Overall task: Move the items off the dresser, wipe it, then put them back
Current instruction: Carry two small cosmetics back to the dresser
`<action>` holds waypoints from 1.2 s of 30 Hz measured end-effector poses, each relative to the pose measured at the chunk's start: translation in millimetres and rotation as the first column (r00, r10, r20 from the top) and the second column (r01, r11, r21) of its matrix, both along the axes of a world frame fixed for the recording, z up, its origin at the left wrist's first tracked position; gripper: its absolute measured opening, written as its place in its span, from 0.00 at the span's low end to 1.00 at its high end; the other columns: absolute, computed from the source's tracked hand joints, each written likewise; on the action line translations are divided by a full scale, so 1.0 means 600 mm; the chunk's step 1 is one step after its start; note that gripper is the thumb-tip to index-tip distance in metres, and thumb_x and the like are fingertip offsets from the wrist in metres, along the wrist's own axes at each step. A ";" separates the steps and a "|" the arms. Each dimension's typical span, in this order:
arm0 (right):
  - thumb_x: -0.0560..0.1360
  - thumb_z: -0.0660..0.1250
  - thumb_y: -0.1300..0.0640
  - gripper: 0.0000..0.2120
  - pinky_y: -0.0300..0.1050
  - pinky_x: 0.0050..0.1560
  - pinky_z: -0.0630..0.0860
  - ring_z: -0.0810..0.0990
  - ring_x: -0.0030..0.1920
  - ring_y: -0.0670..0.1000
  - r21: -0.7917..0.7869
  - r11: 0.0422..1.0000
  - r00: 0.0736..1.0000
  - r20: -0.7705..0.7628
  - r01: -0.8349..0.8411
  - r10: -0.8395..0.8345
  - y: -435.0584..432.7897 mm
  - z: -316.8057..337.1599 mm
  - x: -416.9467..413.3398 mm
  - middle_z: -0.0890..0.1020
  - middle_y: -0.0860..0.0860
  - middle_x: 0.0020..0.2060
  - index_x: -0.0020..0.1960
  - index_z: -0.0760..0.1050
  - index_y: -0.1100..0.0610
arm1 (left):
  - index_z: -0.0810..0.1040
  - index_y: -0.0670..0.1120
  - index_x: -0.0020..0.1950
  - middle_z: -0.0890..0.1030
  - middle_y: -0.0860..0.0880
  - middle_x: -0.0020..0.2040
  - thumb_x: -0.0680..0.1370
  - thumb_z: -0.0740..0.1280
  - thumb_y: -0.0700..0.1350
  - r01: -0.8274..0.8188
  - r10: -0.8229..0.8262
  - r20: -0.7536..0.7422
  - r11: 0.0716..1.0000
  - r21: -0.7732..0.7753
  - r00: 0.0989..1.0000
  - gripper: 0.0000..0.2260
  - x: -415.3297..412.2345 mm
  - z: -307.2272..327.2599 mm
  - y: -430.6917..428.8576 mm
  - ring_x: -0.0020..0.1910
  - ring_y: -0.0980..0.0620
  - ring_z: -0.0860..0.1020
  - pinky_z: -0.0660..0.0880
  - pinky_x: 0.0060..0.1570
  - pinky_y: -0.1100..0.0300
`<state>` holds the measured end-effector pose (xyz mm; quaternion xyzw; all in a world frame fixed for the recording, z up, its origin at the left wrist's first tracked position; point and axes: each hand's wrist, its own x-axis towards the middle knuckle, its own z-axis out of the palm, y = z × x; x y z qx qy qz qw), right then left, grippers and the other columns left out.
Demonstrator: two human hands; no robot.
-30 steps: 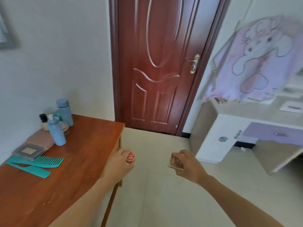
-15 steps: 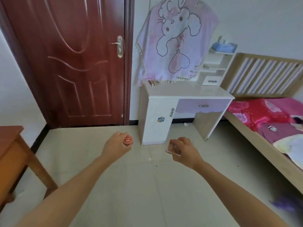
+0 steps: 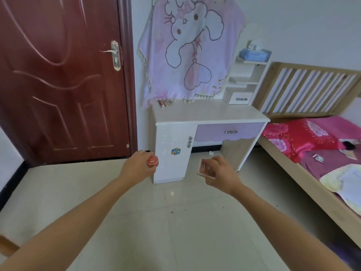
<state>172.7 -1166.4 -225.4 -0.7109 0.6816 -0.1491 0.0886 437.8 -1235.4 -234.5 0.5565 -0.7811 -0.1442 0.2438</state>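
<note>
**Both hands full, in front of the white table**

Grips a small round red jar (image 3: 152, 160) in the left hand (image 3: 135, 168), fingers curled round it, lid turned toward the camera. Holds a flat pink case (image 3: 204, 169) in the right hand (image 3: 221, 173), fingers curled round its far side. Carries both in the air above the tiled floor (image 3: 175, 222), just short of the front edge of the white table (image 3: 211, 114), touching neither. At the table's back left corner, a few small items (image 3: 163, 103), too small to tell. Above the back edge, a pink cartoon cloth (image 3: 191, 45) hanging down. Left of the table, a dark red door (image 3: 58, 85); right of it, a wooden bed (image 3: 312, 145) with red and pink bedding.
</note>
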 end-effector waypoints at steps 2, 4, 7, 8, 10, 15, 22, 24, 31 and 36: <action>0.69 0.68 0.58 0.28 0.47 0.59 0.71 0.67 0.63 0.55 0.003 1.000 1.000 -0.013 0.004 -0.004 -0.043 0.009 -0.030 0.68 0.55 0.62 0.68 0.66 0.54 | 0.75 0.45 0.41 0.75 0.49 0.41 0.73 0.66 0.47 0.016 -0.016 -0.009 1.000 -0.007 1.000 0.05 -0.028 -0.006 -0.050 0.44 0.50 0.72 0.65 0.39 0.59; 0.69 0.68 0.58 0.28 0.46 0.58 0.71 0.67 0.63 0.55 0.021 1.000 1.000 -0.019 0.014 -0.013 -0.083 0.015 -0.062 0.68 0.54 0.62 0.68 0.66 0.53 | 0.75 0.45 0.42 0.71 0.52 0.37 0.72 0.66 0.48 0.031 -0.031 -0.010 0.999 0.017 0.999 0.07 -0.058 -0.012 -0.102 0.41 0.50 0.72 0.63 0.37 0.60; 0.70 0.68 0.57 0.28 0.45 0.56 0.72 0.68 0.62 0.53 0.033 0.999 0.999 -0.036 0.023 -0.022 -0.139 0.019 -0.117 0.68 0.53 0.62 0.68 0.66 0.53 | 0.75 0.46 0.44 0.70 0.53 0.37 0.72 0.65 0.49 0.069 -0.068 -0.016 0.997 0.034 0.998 0.07 -0.117 -0.018 -0.177 0.42 0.49 0.72 0.63 0.37 0.61; 0.69 0.68 0.58 0.27 0.43 0.56 0.72 0.69 0.62 0.53 0.020 0.999 0.999 -0.027 0.038 -0.038 -0.157 0.020 -0.137 0.69 0.53 0.62 0.68 0.66 0.53 | 0.76 0.46 0.46 0.72 0.52 0.39 0.73 0.65 0.48 0.085 -0.084 -0.030 0.996 0.031 0.996 0.07 -0.141 -0.020 -0.197 0.44 0.49 0.73 0.64 0.39 0.60; 0.69 0.68 0.58 0.27 0.42 0.56 0.71 0.70 0.60 0.53 0.015 0.998 0.998 -0.021 0.062 -0.061 -0.184 0.014 -0.182 0.70 0.54 0.61 0.67 0.68 0.53 | 0.76 0.45 0.50 0.74 0.49 0.44 0.74 0.66 0.47 0.114 -0.112 -0.048 0.992 0.051 0.993 0.08 -0.191 -0.024 -0.224 0.49 0.48 0.74 0.67 0.43 0.59; 0.69 0.69 0.58 0.26 0.44 0.56 0.72 0.70 0.60 0.54 0.034 0.994 0.994 0.027 0.107 -0.108 -0.249 -0.014 -0.302 0.70 0.54 0.60 0.66 0.69 0.54 | 0.75 0.46 0.48 0.72 0.50 0.43 0.74 0.66 0.49 0.145 -0.145 -0.003 0.987 0.074 0.989 0.08 -0.317 -0.041 -0.298 0.46 0.49 0.72 0.64 0.41 0.60; 0.70 0.68 0.58 0.28 0.39 0.53 0.68 0.70 0.58 0.54 0.076 0.997 1.000 -0.003 0.007 -0.006 -0.385 -0.008 -0.464 0.69 0.54 0.59 0.68 0.66 0.52 | 0.77 0.43 0.53 0.76 0.45 0.49 0.74 0.66 0.46 0.000 0.004 -0.043 0.996 0.084 0.999 0.11 -0.472 -0.023 -0.397 0.51 0.46 0.74 0.70 0.46 0.57; 0.70 0.68 0.58 0.28 0.41 0.54 0.67 0.68 0.59 0.55 0.076 0.996 0.999 -0.021 -0.044 0.046 -0.434 -0.004 -0.493 0.69 0.55 0.60 0.68 0.66 0.53 | 0.77 0.43 0.54 0.76 0.46 0.49 0.73 0.67 0.46 -0.041 0.046 -0.053 0.996 0.081 0.998 0.11 -0.498 -0.017 -0.423 0.51 0.47 0.74 0.70 0.47 0.57; 0.70 0.68 0.59 0.27 0.45 0.56 0.71 0.67 0.62 0.55 0.072 0.986 0.988 0.049 -0.151 0.148 -0.587 -0.024 -0.490 0.69 0.55 0.60 0.67 0.67 0.53 | 0.76 0.44 0.56 0.77 0.45 0.50 0.74 0.67 0.48 -0.165 0.164 0.022 0.982 0.090 0.986 0.13 -0.479 -0.029 -0.507 0.52 0.48 0.74 0.66 0.44 0.61; 0.70 0.68 0.58 0.28 0.46 0.56 0.72 0.66 0.63 0.56 0.034 0.977 0.978 0.029 -0.210 0.209 -0.700 -0.019 -0.455 0.68 0.56 0.62 0.68 0.65 0.54 | 0.76 0.44 0.54 0.76 0.45 0.49 0.74 0.66 0.48 -0.225 0.224 0.038 0.974 0.023 0.974 0.12 -0.441 -0.015 -0.595 0.50 0.48 0.74 0.64 0.42 0.61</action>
